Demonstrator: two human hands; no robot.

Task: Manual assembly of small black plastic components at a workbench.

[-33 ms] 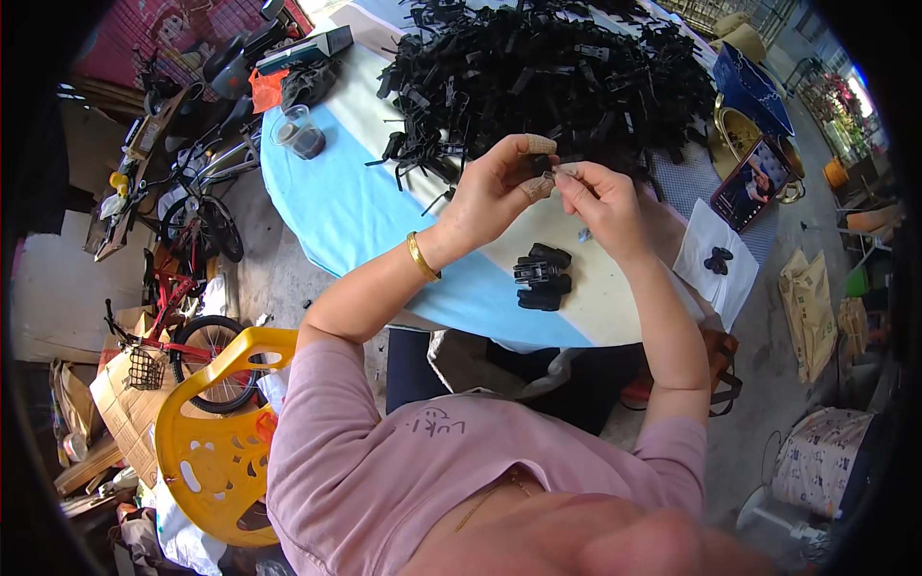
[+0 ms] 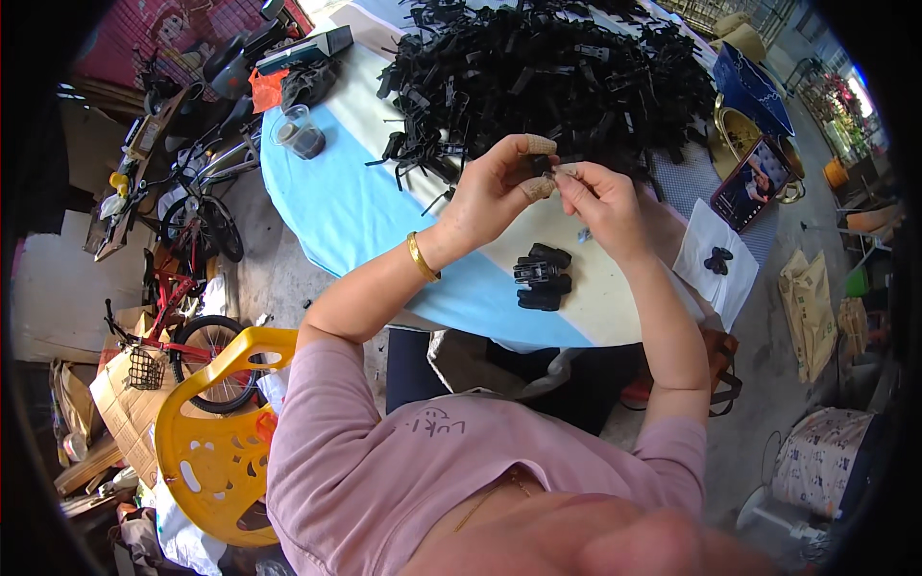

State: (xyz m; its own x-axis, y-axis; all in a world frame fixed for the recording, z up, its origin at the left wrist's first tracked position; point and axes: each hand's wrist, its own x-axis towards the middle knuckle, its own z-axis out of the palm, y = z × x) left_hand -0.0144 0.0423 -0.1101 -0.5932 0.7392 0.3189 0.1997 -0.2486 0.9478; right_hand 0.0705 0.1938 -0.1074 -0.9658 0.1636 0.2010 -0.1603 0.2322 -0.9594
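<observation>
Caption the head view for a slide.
Both hands, left hand and right hand, pinch a small black part above a table heaped with black parts.

Matt black plastic clips (image 2: 557,72) heap on the surface's (image 2: 355,211) smooth cloth; the bangle (image 2: 421,257) gleams like polished metal.

small black plastic part (image 2: 544,167) (mostly hidden) pinched above the table.

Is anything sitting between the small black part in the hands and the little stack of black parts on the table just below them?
Nothing visible. Left hand and right hand pinch the small black part above bare table; the stack of black parts lies just below, unobstructed.
</observation>
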